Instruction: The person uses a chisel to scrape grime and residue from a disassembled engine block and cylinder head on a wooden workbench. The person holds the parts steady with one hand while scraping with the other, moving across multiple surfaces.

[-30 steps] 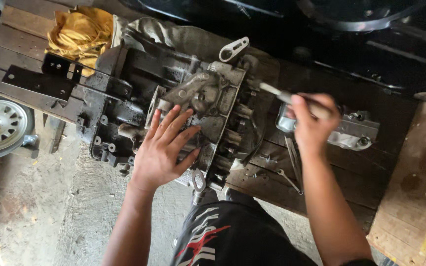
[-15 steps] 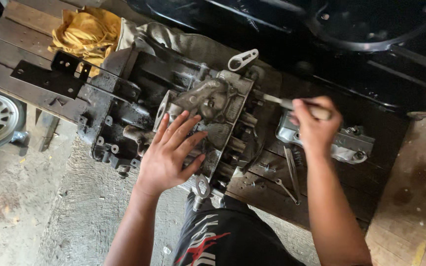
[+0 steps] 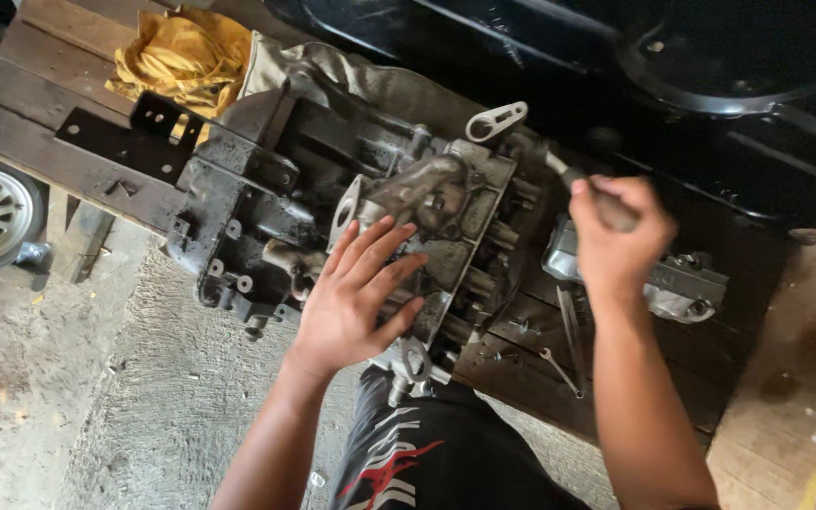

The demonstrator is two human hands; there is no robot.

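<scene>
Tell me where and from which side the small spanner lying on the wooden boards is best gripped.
Grip the small spanner at mid-shank, coming from above, since it lies flat on the wooden boards with its slim shank exposed. Its open end points up-left toward the engine casing, so approach from the right, where the right hand is.

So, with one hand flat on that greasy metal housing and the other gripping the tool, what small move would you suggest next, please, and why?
Probably a short, steady turn of the wooden-handled tool. The right hand has a closed grip on its handle, and its shaft meets the far edge of the grimy grey metal engine housing. The left hand lies flat on the housing, bracing it on the dark wooden pallet.
</scene>
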